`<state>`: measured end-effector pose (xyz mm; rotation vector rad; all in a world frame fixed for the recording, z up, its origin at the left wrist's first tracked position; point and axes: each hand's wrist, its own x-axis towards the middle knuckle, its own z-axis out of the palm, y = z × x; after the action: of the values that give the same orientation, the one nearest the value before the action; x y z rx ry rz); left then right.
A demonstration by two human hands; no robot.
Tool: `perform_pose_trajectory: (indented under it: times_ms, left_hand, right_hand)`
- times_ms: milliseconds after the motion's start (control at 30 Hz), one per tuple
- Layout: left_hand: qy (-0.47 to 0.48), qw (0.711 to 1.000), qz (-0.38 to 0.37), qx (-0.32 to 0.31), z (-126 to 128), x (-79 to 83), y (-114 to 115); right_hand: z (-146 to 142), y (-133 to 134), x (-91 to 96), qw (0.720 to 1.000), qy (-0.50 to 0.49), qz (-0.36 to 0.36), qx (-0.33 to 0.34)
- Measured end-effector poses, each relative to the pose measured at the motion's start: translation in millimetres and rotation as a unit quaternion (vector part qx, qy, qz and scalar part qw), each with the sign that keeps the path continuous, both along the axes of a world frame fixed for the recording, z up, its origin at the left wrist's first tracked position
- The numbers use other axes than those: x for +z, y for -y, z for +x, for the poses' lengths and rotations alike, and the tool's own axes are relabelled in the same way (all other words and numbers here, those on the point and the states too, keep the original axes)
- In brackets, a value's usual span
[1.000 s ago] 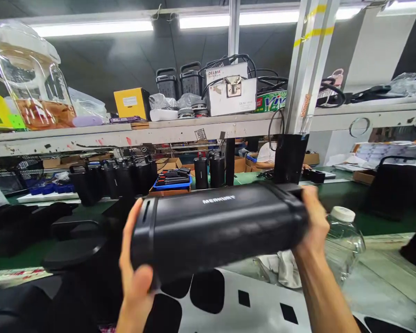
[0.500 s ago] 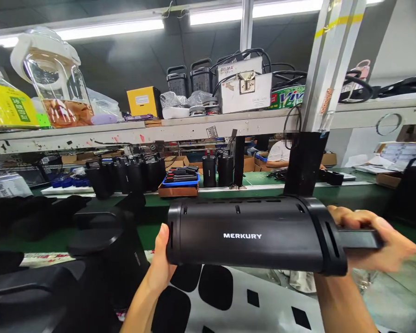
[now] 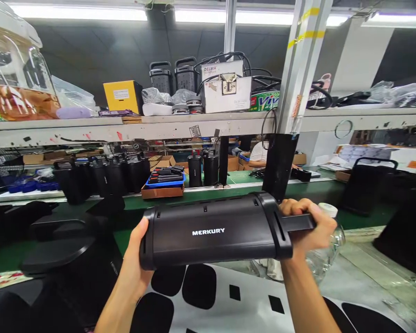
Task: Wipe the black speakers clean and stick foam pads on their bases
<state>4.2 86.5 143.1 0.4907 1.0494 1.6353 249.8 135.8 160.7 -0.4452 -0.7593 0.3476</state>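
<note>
Held sideways in front of me is a black portable speaker (image 3: pixel 211 240) with white MERKURY lettering facing me. My left hand (image 3: pixel 137 252) grips its left end, thumb up along the edge and the other fingers hidden behind. At the other end, my right hand (image 3: pixel 310 226) is wrapped round the speaker's handle. Below it lies a pale sheet (image 3: pixel 249 300) with black rounded pads and small black squares. Similar black units (image 3: pixel 69 259) stand close on my left.
A clear bottle (image 3: pixel 327 249) stands behind my right wrist. Black units (image 3: pixel 106 178) line the green bench, beside a blue tray (image 3: pixel 166 178) in a carton. Overhead, a shelf (image 3: pixel 159 127) carries a jug, a yellow box and a white DELMA case. A person (image 3: pixel 259 155) sits beyond.
The view has swung to the right, so shelf and bench items sit further left. Both hands still hold the speaker, now lower left in view, and the clear bottle shows behind the right hand.
</note>
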Motion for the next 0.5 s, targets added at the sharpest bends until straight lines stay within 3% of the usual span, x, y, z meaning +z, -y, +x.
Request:
perform_pose_trajectory:
  times_ms: [267, 500]
  left_hand:
    - [0.002, 1.000, 0.009, 0.027, 3.4, 3.0, 2.8]
    - [0.024, 0.999, 0.039, 0.021, -6.3, -9.8, -9.3]
  right_hand:
    - [-1.8, 2.0, -0.2, 1.000, -0.004, 0.002, 0.004]
    - [-3.6, 14.6, -0.5, 0.999, 0.036, 0.015, 0.022]
